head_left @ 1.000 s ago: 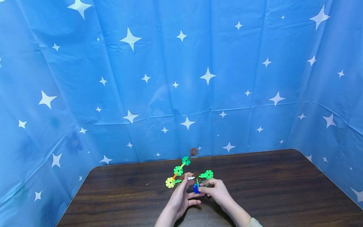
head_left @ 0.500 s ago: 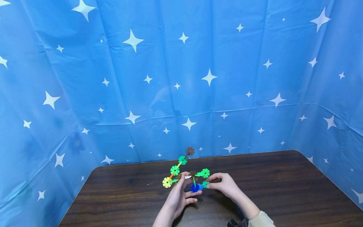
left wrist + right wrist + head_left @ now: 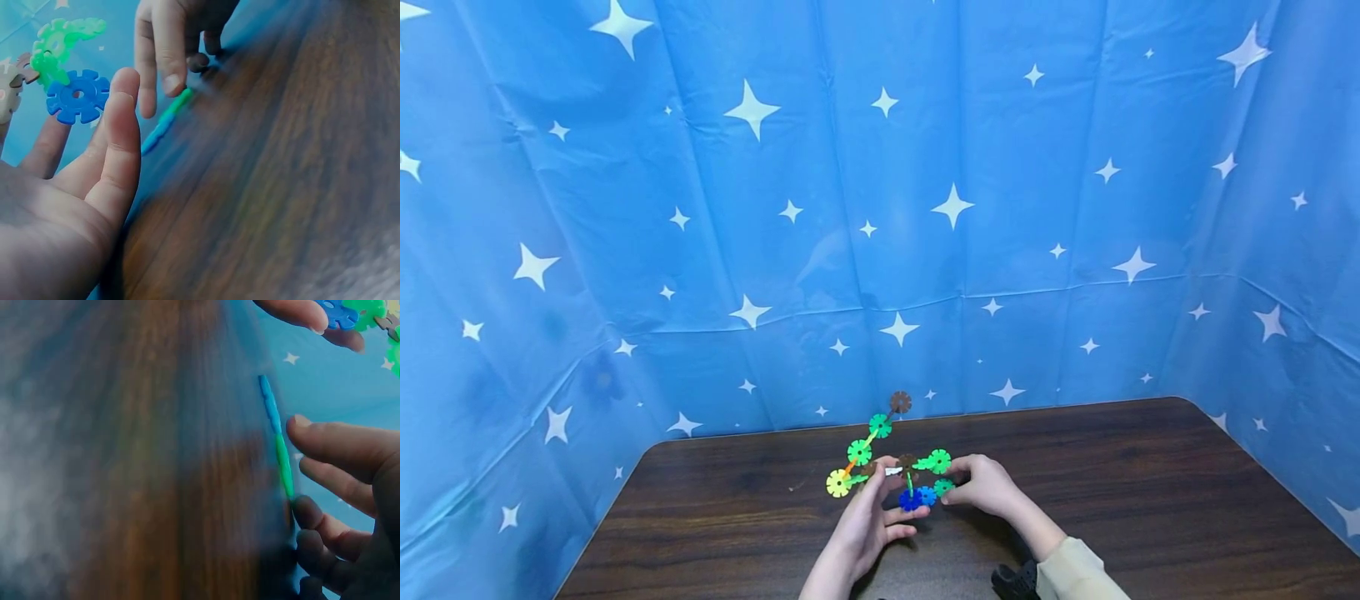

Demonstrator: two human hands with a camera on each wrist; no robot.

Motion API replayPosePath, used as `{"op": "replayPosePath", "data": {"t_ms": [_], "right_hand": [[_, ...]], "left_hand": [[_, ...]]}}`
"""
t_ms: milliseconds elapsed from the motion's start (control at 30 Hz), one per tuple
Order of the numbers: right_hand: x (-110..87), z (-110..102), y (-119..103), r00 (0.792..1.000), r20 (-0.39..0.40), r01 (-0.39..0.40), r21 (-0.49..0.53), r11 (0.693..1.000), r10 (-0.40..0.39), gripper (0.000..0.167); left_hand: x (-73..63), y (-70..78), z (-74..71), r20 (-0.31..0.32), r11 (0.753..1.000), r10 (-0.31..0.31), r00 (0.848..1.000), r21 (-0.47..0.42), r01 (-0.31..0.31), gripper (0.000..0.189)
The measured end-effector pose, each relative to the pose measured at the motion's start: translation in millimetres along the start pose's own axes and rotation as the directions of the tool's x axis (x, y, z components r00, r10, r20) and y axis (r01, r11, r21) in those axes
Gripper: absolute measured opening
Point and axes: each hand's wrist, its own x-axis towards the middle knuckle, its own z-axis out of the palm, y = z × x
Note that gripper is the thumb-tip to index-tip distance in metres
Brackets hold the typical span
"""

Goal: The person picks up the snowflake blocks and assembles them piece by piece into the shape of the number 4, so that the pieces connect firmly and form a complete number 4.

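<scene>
My left hand [image 3: 871, 521] pinches a chain of interlocking snowflake discs [image 3: 860, 452] at its brown and white part. The chain's brown, green and yellow discs rise at the left, and a bright green disc [image 3: 939, 461] sticks out at the right. From it hangs a dark blue disc [image 3: 78, 97], in front of the left fingers. Lower, a light blue disc [image 3: 269, 403] joined to a green disc [image 3: 284, 464] lies flat on the table, apart from the chain. My right hand [image 3: 988, 486] is beside this pair, thumb and fingers spread around the green end.
The dark wooden table [image 3: 1112, 483] reaches back to a blue curtain [image 3: 1000, 167] with white stars, which also stands at both sides. A black band [image 3: 1015, 581] shows by the right sleeve [image 3: 1075, 571].
The right hand has drawn right from the chain with the light blue and green pair, and its fingers have loosened from the green disc. The left hand and chain have shifted slightly left.
</scene>
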Motion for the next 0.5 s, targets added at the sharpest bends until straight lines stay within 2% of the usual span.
{"op": "replayPosePath", "data": {"t_ms": [133,333,500], "right_hand": [[2.6,2.5,-4.5,1.000,0.004,-0.007,-0.069,0.998,0.007,0.038],[3.8,1.4,-10.6,0.998,0.033,-0.054,-0.077,0.996,0.056,0.031],[2.5,2.8,-10.3,0.999,0.030,-0.037,-0.080,0.996,0.040,0.025]], "left_hand": [[0.1,1.3,-4.6,-0.005,1.000,-0.006,1.000,0.005,0.006,0.040],[-1.5,3.7,-8.6,0.005,1.000,-0.010,1.000,-0.003,0.010,0.039],[-2.4,3.3,-10.6,0.009,1.000,-0.005,1.000,-0.003,0.005,0.037]]}}
